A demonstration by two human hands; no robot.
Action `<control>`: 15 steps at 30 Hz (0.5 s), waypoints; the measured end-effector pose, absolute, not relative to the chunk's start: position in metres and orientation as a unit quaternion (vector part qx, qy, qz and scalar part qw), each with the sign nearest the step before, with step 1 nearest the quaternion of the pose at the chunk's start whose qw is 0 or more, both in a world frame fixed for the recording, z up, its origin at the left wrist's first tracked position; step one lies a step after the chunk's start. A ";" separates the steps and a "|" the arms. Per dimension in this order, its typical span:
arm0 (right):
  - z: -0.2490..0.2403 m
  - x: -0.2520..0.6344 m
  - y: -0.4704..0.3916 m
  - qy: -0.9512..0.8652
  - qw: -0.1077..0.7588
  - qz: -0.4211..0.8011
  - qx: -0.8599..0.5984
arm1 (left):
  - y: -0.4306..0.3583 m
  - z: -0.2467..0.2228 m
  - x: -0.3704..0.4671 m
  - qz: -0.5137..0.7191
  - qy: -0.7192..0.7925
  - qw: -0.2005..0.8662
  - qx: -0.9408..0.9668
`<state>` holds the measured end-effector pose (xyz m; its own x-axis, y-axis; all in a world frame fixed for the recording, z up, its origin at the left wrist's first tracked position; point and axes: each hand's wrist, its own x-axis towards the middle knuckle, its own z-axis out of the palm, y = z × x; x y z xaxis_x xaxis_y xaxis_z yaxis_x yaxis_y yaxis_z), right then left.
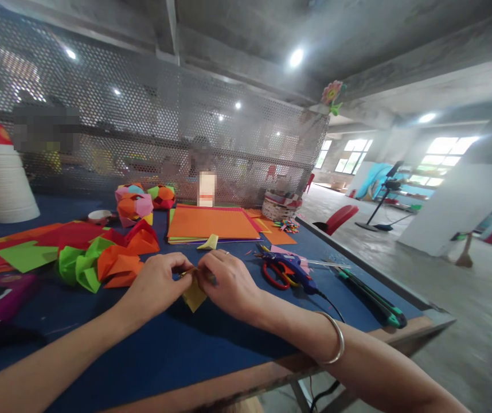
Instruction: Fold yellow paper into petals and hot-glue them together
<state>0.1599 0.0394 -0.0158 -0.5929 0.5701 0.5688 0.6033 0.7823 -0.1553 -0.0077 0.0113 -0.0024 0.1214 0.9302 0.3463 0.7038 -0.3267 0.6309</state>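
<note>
A small piece of folded yellow paper (194,295) hangs between my two hands over the blue tabletop (237,350). My left hand (157,281) pinches its upper left side between thumb and fingers. On the other side my right hand (229,284) has its fingers closed on the same paper, and they hide part of it. Just beyond the hands lies another yellow paper piece (209,242), in front of a stack of coloured sheets with an orange sheet (214,222) on top. To the left sit folded green paper pieces (85,265) and folded orange ones (121,265).
Right of my hands lie a blue glue gun (300,269) with a cord, red-handled scissors (275,276) and a green-black cutter (373,298). A woven basket (281,205) stands behind. Finished-looking paper balls (134,205) and white paper cups (7,178) stand at the left back.
</note>
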 end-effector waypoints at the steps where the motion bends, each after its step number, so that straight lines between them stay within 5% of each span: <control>1: -0.016 0.159 0.039 -0.891 0.306 -0.035 -0.333 | 0.011 -0.003 -0.007 0.363 0.558 0.152 0.731; 15: -0.003 0.171 0.031 -0.839 0.335 0.186 -0.387 | 0.025 -0.003 -0.023 0.410 0.587 0.203 0.668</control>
